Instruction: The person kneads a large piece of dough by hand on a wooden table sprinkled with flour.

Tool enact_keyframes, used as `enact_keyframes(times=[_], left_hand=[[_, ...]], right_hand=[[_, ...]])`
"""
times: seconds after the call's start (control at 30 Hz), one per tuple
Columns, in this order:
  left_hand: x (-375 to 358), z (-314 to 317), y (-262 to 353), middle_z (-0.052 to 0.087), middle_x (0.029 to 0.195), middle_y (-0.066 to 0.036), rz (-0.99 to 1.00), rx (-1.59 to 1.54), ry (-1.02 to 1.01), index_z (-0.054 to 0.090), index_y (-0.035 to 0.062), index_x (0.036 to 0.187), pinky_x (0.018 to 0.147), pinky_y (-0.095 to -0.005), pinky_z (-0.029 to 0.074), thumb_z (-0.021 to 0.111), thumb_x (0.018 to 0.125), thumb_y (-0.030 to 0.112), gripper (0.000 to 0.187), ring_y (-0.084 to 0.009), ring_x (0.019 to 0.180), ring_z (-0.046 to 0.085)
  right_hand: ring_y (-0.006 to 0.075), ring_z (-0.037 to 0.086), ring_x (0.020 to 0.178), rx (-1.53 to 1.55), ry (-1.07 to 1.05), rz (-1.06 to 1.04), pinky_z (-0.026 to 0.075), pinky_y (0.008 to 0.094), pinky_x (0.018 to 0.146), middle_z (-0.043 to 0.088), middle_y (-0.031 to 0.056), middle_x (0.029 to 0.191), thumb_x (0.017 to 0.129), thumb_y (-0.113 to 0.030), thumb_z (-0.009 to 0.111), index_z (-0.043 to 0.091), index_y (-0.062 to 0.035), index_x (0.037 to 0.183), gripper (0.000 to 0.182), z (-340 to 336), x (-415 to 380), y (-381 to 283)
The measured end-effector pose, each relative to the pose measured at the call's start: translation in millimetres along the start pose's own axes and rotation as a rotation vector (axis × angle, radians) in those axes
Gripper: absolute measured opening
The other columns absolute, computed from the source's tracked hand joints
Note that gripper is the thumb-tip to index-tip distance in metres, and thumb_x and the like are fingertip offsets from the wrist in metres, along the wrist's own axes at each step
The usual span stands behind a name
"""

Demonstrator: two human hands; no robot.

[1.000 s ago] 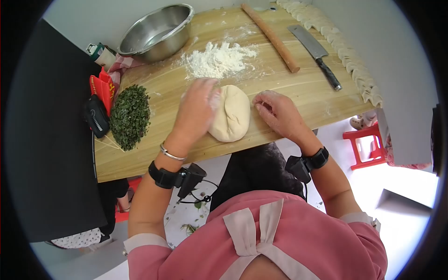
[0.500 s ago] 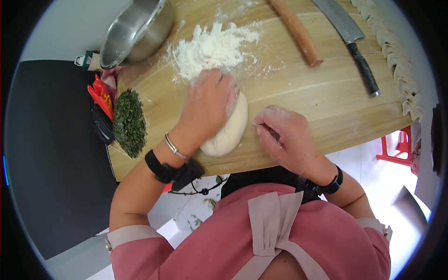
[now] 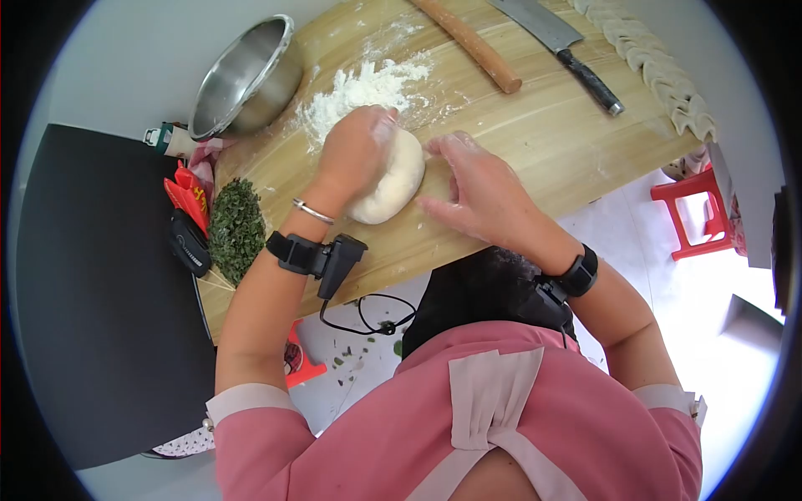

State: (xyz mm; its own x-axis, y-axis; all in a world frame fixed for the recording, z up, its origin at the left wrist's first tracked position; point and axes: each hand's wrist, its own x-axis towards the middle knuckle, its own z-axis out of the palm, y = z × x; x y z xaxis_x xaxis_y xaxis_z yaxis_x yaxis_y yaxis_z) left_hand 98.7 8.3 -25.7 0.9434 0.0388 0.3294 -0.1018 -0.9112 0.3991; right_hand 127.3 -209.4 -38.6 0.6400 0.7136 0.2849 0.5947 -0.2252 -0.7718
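Observation:
A pale, rounded lump of dough (image 3: 399,182) lies on the wooden board (image 3: 568,142) near its front edge. My left hand (image 3: 361,150) presses on the dough's left and upper side, with its fingers curled over it. Just right of the dough is my right hand (image 3: 476,185), thumb and fingers spread apart and nothing between them. White flour (image 3: 368,90) is scattered behind the dough, close to my left fingertips.
A steel bowl (image 3: 280,88) stands at the back left, above a heap of green leaves (image 3: 236,227). A rolling pin (image 3: 476,48), a cleaver (image 3: 547,29) and a row of folded dumplings (image 3: 647,58) lie along the back and right. A red stool (image 3: 700,213) stands beyond the board.
My right hand has opened from a curled shape and moved closer to the dough. My left fingers have curled inward on the dough. The view has shifted, so the board's contents appear displaced.

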Motion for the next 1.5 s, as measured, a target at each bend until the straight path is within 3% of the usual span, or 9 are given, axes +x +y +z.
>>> enact_keyframes(times=[0.1,0.33,0.4,0.53,0.77,1.1,1.2,1.3,1.5], left_hand=[[-6,-25,-1,0.062,0.082,-0.010,-0.171,-0.391,-0.038,0.062,-0.0011,0.092,0.068,-0.0346,0.046,0.052,0.099,0.027,0.030,-0.0168,0.072,0.054],[-44,-58,54,0.057,0.080,-0.010,-0.320,-0.068,-0.166,0.061,0.0004,0.091,0.071,-0.0314,0.043,0.055,0.095,0.024,0.025,-0.0176,0.076,0.053],[-60,-39,46,0.056,0.096,-0.014,0.084,0.273,0.096,0.059,0.0022,0.102,0.081,-0.0381,0.041,0.056,0.088,0.021,0.023,-0.0289,0.092,0.055],[-80,-19,53,0.053,0.111,-0.017,0.064,0.362,0.038,0.056,0.0046,0.110,0.092,-0.0520,0.033,0.054,0.082,0.023,0.033,-0.0377,0.107,0.049],[-39,-10,16,0.052,0.102,-0.017,0.115,0.264,-0.038,0.057,0.0039,0.106,0.085,-0.0463,0.037,0.062,0.081,0.018,0.029,-0.0356,0.098,0.051],[9,-16,-18,0.055,0.084,-0.013,0.299,0.355,0.025,0.061,0.0074,0.086,0.072,-0.0451,0.041,0.064,0.084,0.025,0.018,-0.0328,0.085,0.054],[-1,-15,-42,0.057,0.085,-0.013,0.019,0.344,0.223,0.063,0.0060,0.089,0.073,-0.0467,0.043,0.061,0.087,0.025,0.019,-0.0349,0.083,0.056],[-11,-19,-55,0.058,0.089,-0.016,-0.267,0.123,0.012,0.064,0.0052,0.096,0.074,-0.0488,0.044,0.056,0.091,0.027,0.024,-0.0368,0.085,0.057],[-34,-18,1,0.057,0.095,-0.021,0.143,0.527,-0.115,0.059,-0.0003,0.107,0.084,-0.0489,0.043,0.049,0.098,0.038,0.041,-0.0441,0.092,0.052]], right_hand=[[0.0408,0.059,0.100,-0.097,0.055,-0.060,0.050,0.0445,0.084,0.054,0.0222,0.118,0.075,-0.033,0.075,0.047,0.0018,0.126,0.067,9,-2,-12],[0.0375,0.056,0.107,-0.104,-0.126,-0.130,0.050,0.0424,0.085,0.051,0.0209,0.123,0.070,-0.026,0.079,0.041,0.0007,0.133,0.078,21,-3,-28],[0.0385,0.056,0.107,-0.091,-0.152,-0.172,0.049,0.0425,0.086,0.052,0.0224,0.123,0.070,-0.024,0.078,0.041,0.0010,0.134,0.078,23,-7,-23],[0.0421,0.059,0.098,-0.126,-0.083,-0.310,0.051,0.0441,0.084,0.053,0.0272,0.120,0.072,-0.018,0.075,0.045,0.0011,0.135,0.072,22,-14,-13],[0.0389,0.058,0.104,-0.157,-0.230,-0.139,0.052,0.0403,0.082,0.048,0.0258,0.128,0.072,-0.018,0.077,0.036,0.0043,0.139,0.082,10,11,-11],[0.0370,0.062,0.079,-0.318,-0.134,0.016,0.052,0.0425,0.066,0.054,0.0213,0.104,0.076,-0.032,0.075,0.045,0.0032,0.118,0.062,26,31,-18],[0.0357,0.063,0.078,-0.352,-0.079,0.016,0.052,0.0424,0.064,0.057,0.0195,0.096,0.076,-0.032,0.075,0.047,0.0014,0.109,0.054,32,28,-18],[0.0349,0.063,0.076,-0.351,-0.042,-0.022,0.051,0.0424,0.062,0.060,0.0177,0.087,0.076,-0.032,0.075,0.047,0.0007,0.106,0.053,39,20,-20],[0.0349,0.066,0.074,-0.382,-0.145,-0.077,0.053,0.0432,0.063,0.064,0.0184,0.081,0.077,-0.028,0.074,0.048,0.0012,0.105,0.047,38,5,-38]])
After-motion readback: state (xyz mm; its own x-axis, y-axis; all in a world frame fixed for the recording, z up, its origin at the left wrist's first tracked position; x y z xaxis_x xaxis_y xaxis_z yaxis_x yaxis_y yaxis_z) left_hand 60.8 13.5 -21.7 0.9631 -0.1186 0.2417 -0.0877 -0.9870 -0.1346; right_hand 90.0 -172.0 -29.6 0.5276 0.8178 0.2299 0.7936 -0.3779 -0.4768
